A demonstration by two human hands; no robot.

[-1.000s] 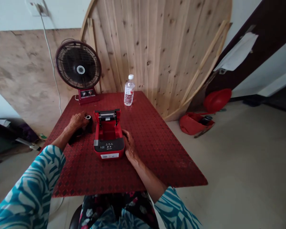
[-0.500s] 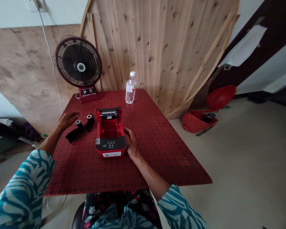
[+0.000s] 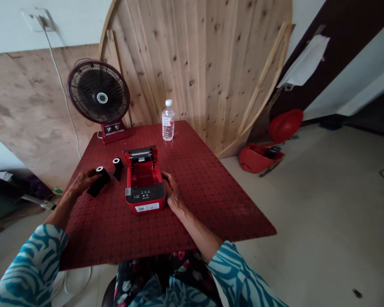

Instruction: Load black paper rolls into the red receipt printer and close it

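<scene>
A red and black label printer (image 3: 145, 194) sits on the table with its lid raised at the back; the red compartment inside shows. My right hand (image 3: 174, 194) grips the printer's right side, some of its fingers hidden against the casing. To the left of the printer, a black ribbon roll (image 3: 100, 181) with a white core stands on end, its loose strip trailing towards me. My left hand (image 3: 80, 182) is at this roll's left side with fingers extended, fingertips by its top; whether they touch it is unclear. A second, smaller black roll (image 3: 117, 168) stands between that roll and the printer.
A red patterned cloth covers the table (image 3: 208, 204). At its back stand a dark red fan (image 3: 99, 96) and a clear plastic bottle (image 3: 168, 123) with a white cap. A round wooden board (image 3: 192, 64) leans on the wall behind. A red bag (image 3: 254, 158) lies on the floor at right.
My left hand has come down to the nearer black roll from just above and left of it. My right hand stays on the printer. The whole view has shifted slightly.
</scene>
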